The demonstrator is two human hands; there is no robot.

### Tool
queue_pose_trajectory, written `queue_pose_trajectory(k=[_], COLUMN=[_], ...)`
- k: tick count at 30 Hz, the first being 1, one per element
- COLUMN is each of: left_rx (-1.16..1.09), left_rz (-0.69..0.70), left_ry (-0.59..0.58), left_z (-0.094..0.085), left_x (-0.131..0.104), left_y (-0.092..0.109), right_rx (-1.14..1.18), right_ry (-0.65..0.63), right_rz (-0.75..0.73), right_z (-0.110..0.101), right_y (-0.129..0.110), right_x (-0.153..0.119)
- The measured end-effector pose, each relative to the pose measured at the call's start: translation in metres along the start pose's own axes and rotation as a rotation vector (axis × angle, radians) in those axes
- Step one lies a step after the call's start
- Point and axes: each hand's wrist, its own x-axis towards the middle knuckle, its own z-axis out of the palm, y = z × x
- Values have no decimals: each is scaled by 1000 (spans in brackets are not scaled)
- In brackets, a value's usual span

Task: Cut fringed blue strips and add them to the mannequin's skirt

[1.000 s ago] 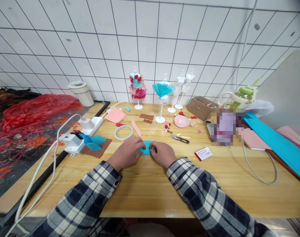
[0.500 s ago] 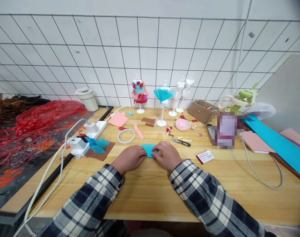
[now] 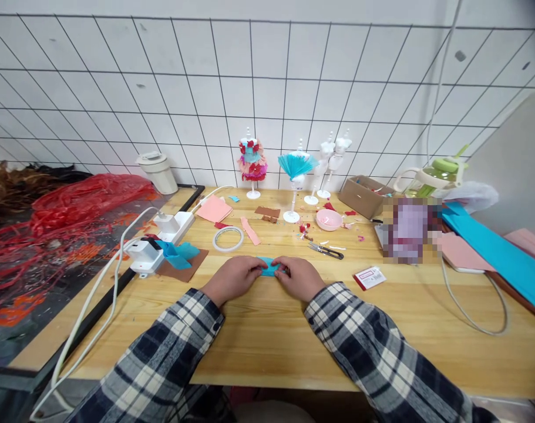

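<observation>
Between my hands a small piece of blue crepe paper [image 3: 269, 269] lies low over the wooden table. My left hand [image 3: 238, 277] pinches its left end with thumb and fingers. At the other end, my right hand [image 3: 300, 278] has its fingers closed on the same paper. Beyond the hands are a roll of double-sided tape [image 3: 216, 239], a pink paper strip [image 3: 250, 231] and black thread snips [image 3: 326, 251]. Farther back stands a small white mannequin [image 3: 292, 202] with a fan of blue pleated paper [image 3: 297, 166] on it.
A dressed mannequin [image 3: 252, 161] and two bare ones stand by the tiled wall. A pink bowl [image 3: 329, 220], cardboard box [image 3: 364, 197] and red-white card [image 3: 369, 278] lie rightward. Power strips [image 3: 146, 257] with cables, brown paper [image 3: 183, 271] and a lidded cup [image 3: 158, 173] are leftward.
The blue paper shows as a narrower strip now, with my fingers closer in on both ends. The whole view has shifted slightly.
</observation>
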Motion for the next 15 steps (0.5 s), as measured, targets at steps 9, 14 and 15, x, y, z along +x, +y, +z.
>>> queue_pose_trajectory(k=[9, 14, 15], left_rx=[160, 273, 284], left_rz=[67, 197, 203], left_ry=[95, -5, -23], left_z=[-3, -7, -7], left_x=[0, 2, 3], left_y=[10, 16, 17], right_rx=[-8, -22, -28], right_ry=[25, 20, 19], right_rz=[85, 82, 80], right_z=[6, 7, 8], right_y=[-4, -3, -3], right_x=[1, 2, 2])
